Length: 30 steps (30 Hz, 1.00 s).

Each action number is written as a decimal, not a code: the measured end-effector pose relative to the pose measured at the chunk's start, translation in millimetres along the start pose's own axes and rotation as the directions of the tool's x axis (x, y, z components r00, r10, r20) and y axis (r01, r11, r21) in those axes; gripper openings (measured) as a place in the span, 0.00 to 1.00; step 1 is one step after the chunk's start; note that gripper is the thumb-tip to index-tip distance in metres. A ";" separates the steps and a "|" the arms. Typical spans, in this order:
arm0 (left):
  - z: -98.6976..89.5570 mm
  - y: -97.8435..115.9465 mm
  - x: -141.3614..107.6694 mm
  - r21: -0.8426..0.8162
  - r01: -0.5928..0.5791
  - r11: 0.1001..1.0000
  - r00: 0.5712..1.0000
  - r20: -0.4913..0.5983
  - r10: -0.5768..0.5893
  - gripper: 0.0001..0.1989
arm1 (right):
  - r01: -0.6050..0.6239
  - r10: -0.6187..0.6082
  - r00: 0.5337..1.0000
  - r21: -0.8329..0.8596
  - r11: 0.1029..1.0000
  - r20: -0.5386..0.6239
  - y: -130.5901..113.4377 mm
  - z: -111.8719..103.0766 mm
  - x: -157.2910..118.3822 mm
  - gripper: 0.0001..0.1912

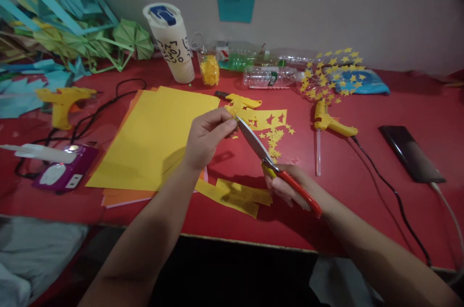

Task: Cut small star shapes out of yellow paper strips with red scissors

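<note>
In my right hand (286, 186) is a pair of scissors (257, 145) with red handles, its blades angled up and left. The blade tips reach my left hand (210, 133), whose thumb and forefinger pinch a small piece of yellow paper (234, 116), mostly hidden by the fingers. Just beyond lies a yellow strip with star-shaped holes (277, 117), beside a yellow utility knife (242, 100). Several cut yellow paper stars (274, 140) are heaped right of the scissors. Yellow paper strips (235, 196) lie below my hands.
Yellow sheets (145, 138) are stacked at left, near a purple power strip (65, 167) and a glue gun (65, 101). A white tumbler (172, 46) and plastic bottles (271, 76) stand or lie behind. At right are another glue gun (333, 123) and a phone (411, 152).
</note>
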<state>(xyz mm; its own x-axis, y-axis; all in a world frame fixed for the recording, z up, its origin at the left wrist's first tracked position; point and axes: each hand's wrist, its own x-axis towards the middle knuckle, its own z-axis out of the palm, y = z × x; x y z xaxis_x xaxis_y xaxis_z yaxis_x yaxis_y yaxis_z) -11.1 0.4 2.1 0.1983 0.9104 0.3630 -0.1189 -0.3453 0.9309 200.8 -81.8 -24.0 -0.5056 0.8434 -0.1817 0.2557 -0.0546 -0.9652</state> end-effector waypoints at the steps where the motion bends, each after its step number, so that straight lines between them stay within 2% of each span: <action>1: 0.8 0.1 -0.5 0.022 -0.006 1.000 1.000 -0.006 0.006 0.09 | -0.001 0.001 1.000 0.005 1.000 0.001 0.9 0.5 -0.1 0.29; 7: 4.0 0.1 -3.2 0.104 -0.036 0.994 0.999 -0.032 0.039 0.10 | -0.020 0.020 1.000 0.036 0.999 -0.008 -0.4 2.7 -1.6 0.28; 11: 4.7 -0.5 -3.3 0.163 -0.094 0.982 0.994 -0.041 0.102 0.10 | -0.054 0.055 0.998 0.063 0.997 -0.006 -4.0 4.9 -2.3 0.29; 17: 7.4 1.4 -3.9 0.221 -0.122 0.968 0.985 -0.095 0.146 0.10 | -0.090 0.091 0.995 0.036 0.995 -0.036 -8.7 9.5 -3.1 0.32; 22: 9.1 2.0 -5.0 0.188 -0.121 0.975 0.988 -0.075 0.138 0.14 | -0.069 0.070 0.996 0.018 0.997 -0.050 -8.6 11.9 -2.8 0.31; 26: 8.7 -1.5 -6.0 0.125 -0.075 0.989 0.994 -0.066 0.084 0.11 | -0.082 0.082 0.995 0.011 0.997 -0.064 -11.1 12.6 -2.4 0.31; 30: 8.3 -3.4 -5.9 0.109 -0.090 0.990 0.994 -0.053 0.096 0.11 | -0.102 0.101 0.993 -0.010 0.995 -0.069 -13.6 12.8 -2.0 0.32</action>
<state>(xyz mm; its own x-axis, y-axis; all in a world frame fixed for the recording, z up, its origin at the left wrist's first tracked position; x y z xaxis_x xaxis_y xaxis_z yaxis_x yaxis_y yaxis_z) -3.8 -5.6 -2.8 0.1342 0.8838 0.4482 -0.0291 -0.4486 0.8933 187.8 -89.6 -12.9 -0.4195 0.8683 -0.2646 0.3144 -0.1345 -0.9397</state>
